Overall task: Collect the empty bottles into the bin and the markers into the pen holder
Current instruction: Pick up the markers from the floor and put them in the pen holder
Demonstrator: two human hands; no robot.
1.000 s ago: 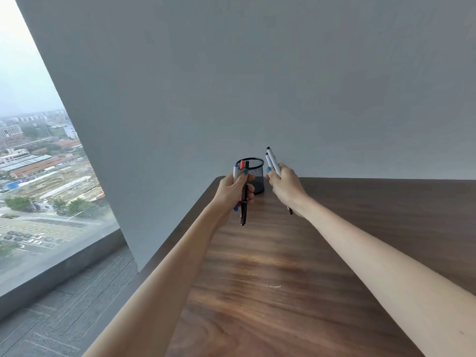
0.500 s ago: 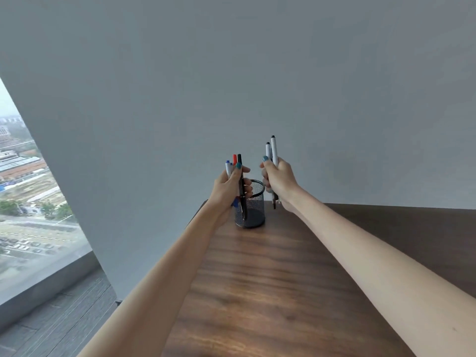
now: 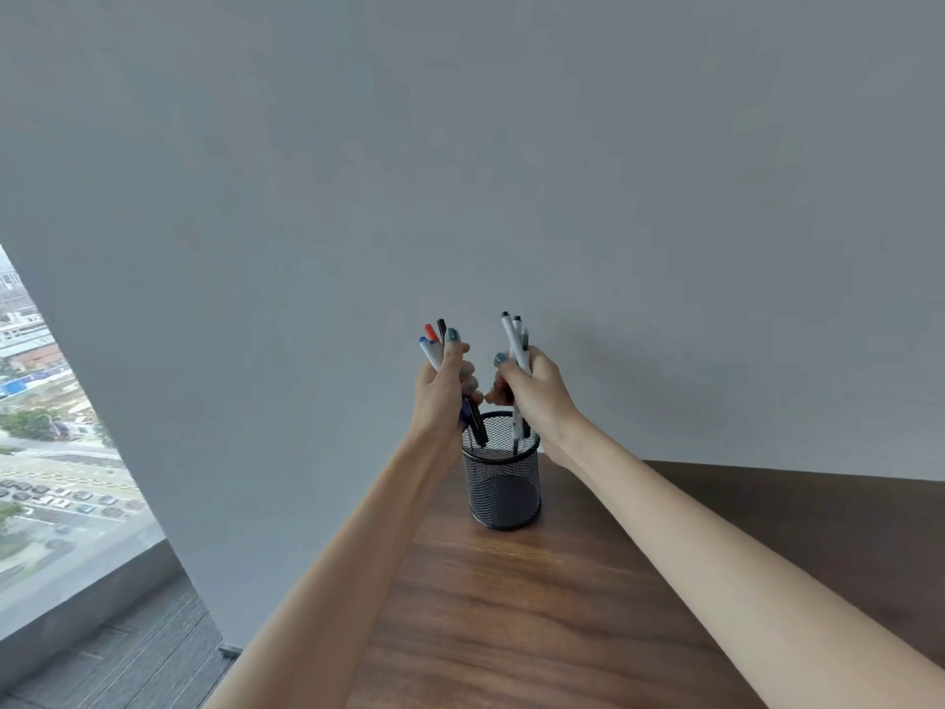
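A black mesh pen holder (image 3: 503, 491) stands upright on the wooden desk (image 3: 537, 616) near the wall. My left hand (image 3: 442, 388) grips three markers (image 3: 432, 342) with blue, red and black caps; their lower ends reach the holder's left rim. My right hand (image 3: 534, 391) grips two white markers (image 3: 515, 342) with dark caps, their lower ends dipping into the holder's mouth. Both hands hover just above the holder. No bottles or bin are in view.
A plain grey wall (image 3: 511, 171) rises right behind the desk. At the left, a large window (image 3: 46, 442) looks onto streets far below, with grey floor planks (image 3: 112, 657) beneath it. The desk's left edge runs diagonally beside my left forearm.
Both hands have lifted the markers upright and brought them over the holder. The marker ends now hang at or inside its mouth. The camera has tipped, so the holder sits lower in view.
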